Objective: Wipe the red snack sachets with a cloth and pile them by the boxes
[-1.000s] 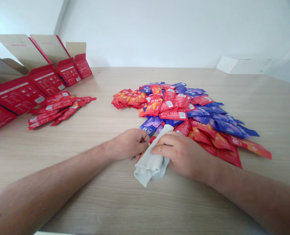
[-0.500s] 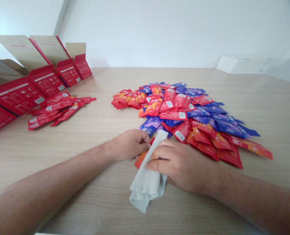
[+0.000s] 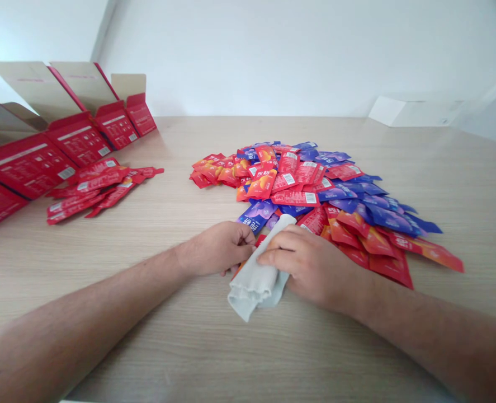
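Observation:
My right hand is closed on a folded white cloth, pressing it against a red-orange sachet. The cloth covers most of that sachet. At the sachet's left edge, my left hand is closed, thumb and fingers pinched on it. Just beyond both hands spreads a heap of red-orange sachets and blue-purple sachets. A blue sachet lies right behind my left hand.
Red cardboard boxes with raised flaps stand in a row at the left. Several red sachets lie in a small pile before them. A white object rests at the back right against the wall.
My right hand has slid the cloth away from me and slightly to the right, over the sachet. My left hand has stayed in place.

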{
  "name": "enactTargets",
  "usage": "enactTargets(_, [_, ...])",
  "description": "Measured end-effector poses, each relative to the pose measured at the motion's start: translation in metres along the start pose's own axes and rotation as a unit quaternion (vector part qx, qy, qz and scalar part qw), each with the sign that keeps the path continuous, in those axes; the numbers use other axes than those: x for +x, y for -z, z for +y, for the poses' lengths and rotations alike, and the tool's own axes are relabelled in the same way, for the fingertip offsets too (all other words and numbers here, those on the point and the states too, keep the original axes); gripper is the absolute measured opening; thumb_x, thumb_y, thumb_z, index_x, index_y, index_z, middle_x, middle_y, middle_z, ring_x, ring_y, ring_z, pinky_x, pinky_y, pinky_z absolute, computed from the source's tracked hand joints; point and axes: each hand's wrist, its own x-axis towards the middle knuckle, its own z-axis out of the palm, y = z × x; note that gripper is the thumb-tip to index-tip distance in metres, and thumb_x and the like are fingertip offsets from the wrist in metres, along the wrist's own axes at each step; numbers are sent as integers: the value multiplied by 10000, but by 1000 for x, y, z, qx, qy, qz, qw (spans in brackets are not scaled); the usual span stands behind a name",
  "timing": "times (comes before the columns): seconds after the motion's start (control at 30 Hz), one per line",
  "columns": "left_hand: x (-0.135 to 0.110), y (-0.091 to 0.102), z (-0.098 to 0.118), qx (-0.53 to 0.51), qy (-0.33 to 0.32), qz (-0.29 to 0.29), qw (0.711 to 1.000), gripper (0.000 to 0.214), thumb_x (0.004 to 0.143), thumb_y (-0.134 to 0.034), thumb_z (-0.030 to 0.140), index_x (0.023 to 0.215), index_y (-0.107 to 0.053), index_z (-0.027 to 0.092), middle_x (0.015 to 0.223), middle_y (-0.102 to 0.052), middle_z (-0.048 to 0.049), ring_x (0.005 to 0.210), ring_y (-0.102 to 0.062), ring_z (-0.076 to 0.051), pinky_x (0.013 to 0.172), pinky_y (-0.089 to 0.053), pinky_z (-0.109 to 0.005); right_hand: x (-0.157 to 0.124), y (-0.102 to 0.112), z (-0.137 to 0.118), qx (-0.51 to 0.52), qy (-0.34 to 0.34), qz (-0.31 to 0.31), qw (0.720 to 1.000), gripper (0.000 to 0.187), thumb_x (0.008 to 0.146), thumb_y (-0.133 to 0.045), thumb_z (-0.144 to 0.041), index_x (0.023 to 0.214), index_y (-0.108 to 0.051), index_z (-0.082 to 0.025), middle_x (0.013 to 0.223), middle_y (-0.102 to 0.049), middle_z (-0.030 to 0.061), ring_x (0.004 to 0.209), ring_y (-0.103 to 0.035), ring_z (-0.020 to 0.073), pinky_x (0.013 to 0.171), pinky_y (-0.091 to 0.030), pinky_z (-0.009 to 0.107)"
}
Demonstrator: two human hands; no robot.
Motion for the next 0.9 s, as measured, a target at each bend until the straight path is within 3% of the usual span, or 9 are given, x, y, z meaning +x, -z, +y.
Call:
enactTargets(0.13, [0, 1, 1, 14, -16, 9, 1000, 125, 869, -537, 325, 898, -613, 231, 624, -626, 61, 511, -623, -120, 423, -466, -188, 0, 0, -1, 11, 62, -30, 998, 169, 987, -620, -186, 1119, -725, -182, 1083, -692, 81, 1041, -579, 249, 947, -491, 410])
enactTargets(0.3, [0, 0, 1, -2, 3, -3, 1000, 116, 864, -534, 312, 912, -605, 233, 628, -646, 57, 516, -638, -128, 424, -474, -193, 0, -1, -2, -1, -4, 2, 1000, 283, 909, -651, -85, 1170, -724, -168, 1065, -688, 89, 1008, -580, 259, 892, -499, 414])
enactTargets(0.47, [0, 2, 2, 20, -10, 9, 1000, 117, 865, -549, 327, 893, -615, 234, 615, -625, 60, 518, -636, -126, 428, -463, -190, 1, 1, -3, 21, 58, -34, 998, 197, 955, -656, -163, 1135, -732, -190, 1068, -700, 78, 1039, -587, 245, 949, -491, 407])
enactTargets(0.6, [-1, 1, 3, 6, 2, -7, 1000, 115, 863, -549, 316, 903, -614, 231, 627, -643, 57, 521, -635, -126, 440, -481, -197, 1, 1, -2, 6, -3, -1, 1000, 278, 900, -675, -101, 1165, -731, -168, 1060, -694, 91, 1003, -595, 253, 883, -503, 403])
enactTargets(0.8, [0, 2, 1, 10, -13, 5, 1000, 140, 881, -555, 352, 902, -618, 229, 606, -603, 64, 505, -616, -118, 429, -466, -188, 1, 2, -5, 19, 61, -41, 997, 165, 973, -637, -176, 1103, -736, -196, 1063, -702, 72, 1031, -591, 246, 943, -489, 409])
enactTargets(0.9, [0, 1, 2, 0, -1, -6, 1000, 127, 873, -557, 334, 914, -612, 227, 621, -630, 58, 514, -626, -122, 440, -477, -192, 0, 1, -2, 12, 8, -7, 1000, 247, 920, -670, -121, 1154, -729, -175, 1071, -692, 84, 1014, -591, 252, 907, -499, 408])
